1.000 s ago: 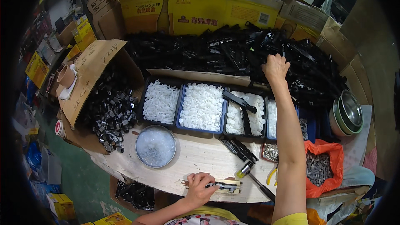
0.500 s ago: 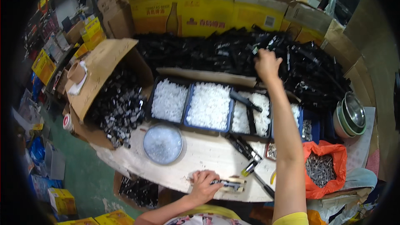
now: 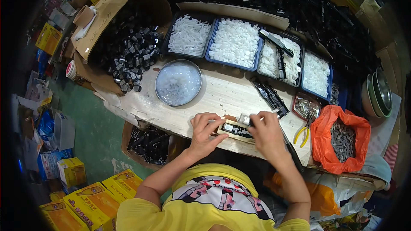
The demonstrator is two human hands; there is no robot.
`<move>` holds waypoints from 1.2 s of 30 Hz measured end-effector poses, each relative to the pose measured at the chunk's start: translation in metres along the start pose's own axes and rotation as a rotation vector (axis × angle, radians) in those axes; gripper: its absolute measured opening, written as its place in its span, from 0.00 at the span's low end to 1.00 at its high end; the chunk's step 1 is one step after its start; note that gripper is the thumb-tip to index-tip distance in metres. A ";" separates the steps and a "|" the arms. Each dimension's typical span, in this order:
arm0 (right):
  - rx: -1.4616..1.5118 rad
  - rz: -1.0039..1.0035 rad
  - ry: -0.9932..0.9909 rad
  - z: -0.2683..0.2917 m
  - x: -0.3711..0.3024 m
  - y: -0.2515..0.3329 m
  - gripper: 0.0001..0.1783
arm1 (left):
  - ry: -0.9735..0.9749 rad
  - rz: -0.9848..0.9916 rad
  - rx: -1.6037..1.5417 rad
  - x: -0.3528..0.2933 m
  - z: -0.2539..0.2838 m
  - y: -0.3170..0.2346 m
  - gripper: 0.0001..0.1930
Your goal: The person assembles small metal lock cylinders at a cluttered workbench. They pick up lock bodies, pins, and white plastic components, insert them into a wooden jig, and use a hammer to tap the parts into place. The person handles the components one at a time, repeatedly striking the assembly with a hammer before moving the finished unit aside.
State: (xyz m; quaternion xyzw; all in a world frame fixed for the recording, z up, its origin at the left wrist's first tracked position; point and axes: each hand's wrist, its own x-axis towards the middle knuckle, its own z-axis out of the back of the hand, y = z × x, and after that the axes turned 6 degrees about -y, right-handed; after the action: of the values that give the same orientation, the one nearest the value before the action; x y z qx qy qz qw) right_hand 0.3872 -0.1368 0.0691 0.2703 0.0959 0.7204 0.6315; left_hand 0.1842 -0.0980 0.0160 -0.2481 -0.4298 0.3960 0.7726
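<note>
Along the back of the table, four bins in a row: a black bin full of slender white pieces, a blue bin of small white pieces, a dark bin of white pieces crossed by black bars, and a smaller blue bin, also holding white pieces. Before the first, a round pan of pale, translucent bits. At the left end, a cardboard box spilling black-and-silver blocks. Toward the right corner, a small tray of metal pins, touched by yellow-handled pliers, then an orange bag of grey pieces. Between bins and right hand, in the way, a black assembly.

At the front edge, a wooden holder with a black part inside, grasped at its left end by the left hand. In the right hand, fingers closed around a silver-ended tool; cannot tell whether joined to the dark handle beside the wrist.
</note>
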 end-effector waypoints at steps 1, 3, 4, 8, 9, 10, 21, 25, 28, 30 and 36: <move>-0.036 0.025 -0.009 -0.008 -0.007 0.006 0.17 | 0.001 0.006 0.018 0.000 0.003 0.002 0.25; -0.072 0.062 -0.015 -0.019 -0.014 0.013 0.17 | 0.006 0.004 0.036 0.000 0.007 0.003 0.25; -0.075 0.076 -0.021 -0.022 -0.013 0.016 0.18 | 0.004 0.003 0.042 0.000 0.008 0.003 0.25; -0.082 0.109 -0.013 -0.029 -0.011 0.022 0.20 | 0.009 -0.016 0.042 0.001 0.009 0.004 0.24; -0.094 0.115 -0.006 -0.031 -0.010 0.022 0.20 | 0.011 -0.017 0.043 0.002 0.009 0.004 0.24; -0.105 0.119 0.002 -0.034 -0.011 0.022 0.20 | 0.014 -0.016 0.043 0.002 0.009 0.004 0.24; -0.116 -0.048 -0.172 -0.014 -0.028 0.002 0.21 | 0.182 -0.179 0.013 0.017 0.006 -0.002 0.21; -0.389 -0.273 -0.261 0.010 -0.060 -0.025 0.19 | 0.300 -0.379 0.140 0.019 -0.005 -0.001 0.20; -0.543 -0.350 -0.101 0.005 -0.084 -0.044 0.15 | 0.367 -0.506 0.214 0.022 -0.010 0.001 0.21; -0.420 -0.313 -0.152 0.008 -0.088 -0.047 0.13 | 0.423 -0.534 0.233 0.025 -0.007 0.001 0.22; -0.084 -0.255 -0.177 0.034 -0.089 -0.006 0.10 | 0.635 -0.543 0.284 0.036 0.002 -0.004 0.25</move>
State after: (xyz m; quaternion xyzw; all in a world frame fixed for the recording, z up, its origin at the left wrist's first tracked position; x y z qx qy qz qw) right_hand 0.4147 -0.2278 0.0712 0.2920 0.0432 0.6111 0.7344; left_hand 0.1956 -0.0704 0.0368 -0.1270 -0.1621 0.1379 0.9688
